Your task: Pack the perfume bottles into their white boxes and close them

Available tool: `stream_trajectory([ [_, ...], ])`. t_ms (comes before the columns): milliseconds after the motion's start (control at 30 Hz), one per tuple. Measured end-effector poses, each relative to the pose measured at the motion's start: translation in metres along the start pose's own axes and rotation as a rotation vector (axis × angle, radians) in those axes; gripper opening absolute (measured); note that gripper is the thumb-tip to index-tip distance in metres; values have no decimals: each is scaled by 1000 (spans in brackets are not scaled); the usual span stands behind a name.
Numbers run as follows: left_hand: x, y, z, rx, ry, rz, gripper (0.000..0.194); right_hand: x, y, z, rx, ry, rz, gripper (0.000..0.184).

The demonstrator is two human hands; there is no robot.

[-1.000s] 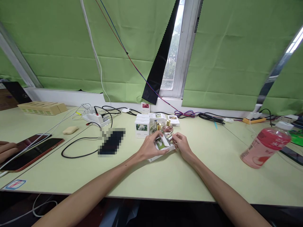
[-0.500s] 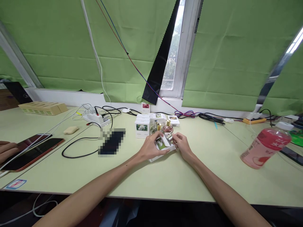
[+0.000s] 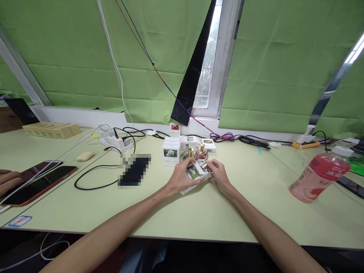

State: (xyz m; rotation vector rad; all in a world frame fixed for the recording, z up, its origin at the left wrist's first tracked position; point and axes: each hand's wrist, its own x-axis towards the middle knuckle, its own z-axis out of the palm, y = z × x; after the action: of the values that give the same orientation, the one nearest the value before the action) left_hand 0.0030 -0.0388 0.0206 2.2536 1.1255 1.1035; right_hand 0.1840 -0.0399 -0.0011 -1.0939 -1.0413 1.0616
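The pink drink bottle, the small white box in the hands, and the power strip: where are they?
pink drink bottle [image 3: 318, 177], head view, on its pink body.
small white box [image 3: 196, 175], head view, on its flower-printed face.
power strip [image 3: 115, 142], head view, on its white top.

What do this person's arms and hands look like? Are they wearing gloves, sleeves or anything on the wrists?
Both arms are bare as far up as the view shows: no sleeve appears. The left hand and the right hand wear no gloves, and no watch, bracelet or ring can be made out on the wrists or fingers. The forearms are slim and carry no visible markings.
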Motion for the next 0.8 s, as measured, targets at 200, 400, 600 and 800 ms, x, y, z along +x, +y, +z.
stream_trajectory([
  [200,0,3,1,18,31,-15,53,0,0,1,10,-20,8,46],
  [400,1,3,1,23,39,-25,52,-1,-1,1,16,-35,8,46],
  [600,0,3,0,-14,23,-2,51,-1,-2,0,8,-32,9,45],
  [800,1,1,-2,-43,-14,26,51,1,0,0,-30,-39,6,44],
])
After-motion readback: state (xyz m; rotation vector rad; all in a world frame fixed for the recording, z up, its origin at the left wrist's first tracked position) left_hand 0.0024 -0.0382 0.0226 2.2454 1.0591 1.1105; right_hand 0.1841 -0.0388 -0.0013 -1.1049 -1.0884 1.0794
